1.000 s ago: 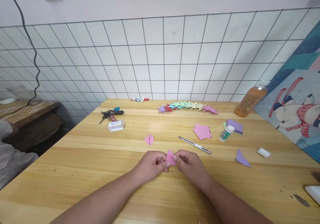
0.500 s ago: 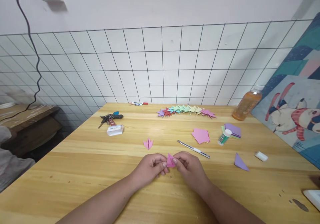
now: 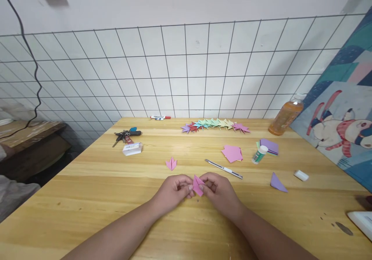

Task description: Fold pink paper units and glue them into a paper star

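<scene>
One folded pink paper (image 3: 198,184) (pointed, creased): left hand (image 3: 173,190) and right hand (image 3: 220,192) pinch it.

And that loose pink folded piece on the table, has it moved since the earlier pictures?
No. Against the craft knife and white box, the loose pink folded piece keeps its place on the table; only the camera view has shifted.

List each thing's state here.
Held paper: pink, folded
Left hand: pinching held paper
Right hand: pinching held paper
Pink piece: folded
Bottle: capped, holding orange liquid
Glue stick: capped
Knife: lying flat, blade unclear
Keys: bunched together
Marker: lying down
Purple triangle: lying down
Pink sheets: stacked
Colored sheets: stacked
</scene>
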Available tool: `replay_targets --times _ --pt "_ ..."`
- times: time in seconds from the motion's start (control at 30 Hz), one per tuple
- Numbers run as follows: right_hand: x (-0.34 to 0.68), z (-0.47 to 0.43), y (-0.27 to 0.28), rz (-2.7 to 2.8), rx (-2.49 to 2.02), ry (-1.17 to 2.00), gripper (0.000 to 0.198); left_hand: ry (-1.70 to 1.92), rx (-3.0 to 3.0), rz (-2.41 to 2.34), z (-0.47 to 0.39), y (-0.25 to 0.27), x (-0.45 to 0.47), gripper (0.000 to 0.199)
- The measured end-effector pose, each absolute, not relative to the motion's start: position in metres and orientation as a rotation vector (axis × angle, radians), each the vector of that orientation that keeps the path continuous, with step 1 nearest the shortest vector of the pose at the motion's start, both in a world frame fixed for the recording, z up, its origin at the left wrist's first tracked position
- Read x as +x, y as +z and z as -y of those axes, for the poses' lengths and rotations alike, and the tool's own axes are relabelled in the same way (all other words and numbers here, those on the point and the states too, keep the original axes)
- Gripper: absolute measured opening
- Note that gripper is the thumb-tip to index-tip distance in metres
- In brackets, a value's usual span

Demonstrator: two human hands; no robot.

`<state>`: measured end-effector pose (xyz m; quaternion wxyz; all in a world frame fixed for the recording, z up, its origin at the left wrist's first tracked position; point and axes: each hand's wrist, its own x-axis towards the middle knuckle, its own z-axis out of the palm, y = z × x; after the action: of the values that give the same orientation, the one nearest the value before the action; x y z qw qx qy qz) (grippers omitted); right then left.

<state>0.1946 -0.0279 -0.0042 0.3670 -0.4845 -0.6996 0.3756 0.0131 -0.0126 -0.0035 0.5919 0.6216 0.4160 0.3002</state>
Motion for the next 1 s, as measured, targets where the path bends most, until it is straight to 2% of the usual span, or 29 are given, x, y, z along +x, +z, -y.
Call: replay_targets --times 0.07,0.23,0.4,0.7,1.0 --pt "0.1935 0.0285 -0.0028 1.802 -1.215 1.018 0.016 0.701 1.426 -0.979 0.0123 -0.0042 0.0123 0.027" --pt "0.1924 0.0301 -0.0023 1.762 -1.180 1.036 0.043 0.671 1.337 -1.027 0.0082 -0.0058 0.0081 0.029" --pt "0.1947 0.0302 -0.0045 1.783 -1.247 0.947 0.051 0.608 1.320 -1.015 0.0061 -0.0019 0.0085 0.029" --pt "0.1978 0.0319 0.0010 1.869 -1.278 0.889 0.035 0.617 1.318 -1.024 0.0072 -0.0034 0.0089 0.028" --pt "0.1941 0.0339 -0.0017 1.905 -1.286 0.935 0.043 0.686 1.482 -1.001 0.0123 -0.0006 0.0146 0.026"
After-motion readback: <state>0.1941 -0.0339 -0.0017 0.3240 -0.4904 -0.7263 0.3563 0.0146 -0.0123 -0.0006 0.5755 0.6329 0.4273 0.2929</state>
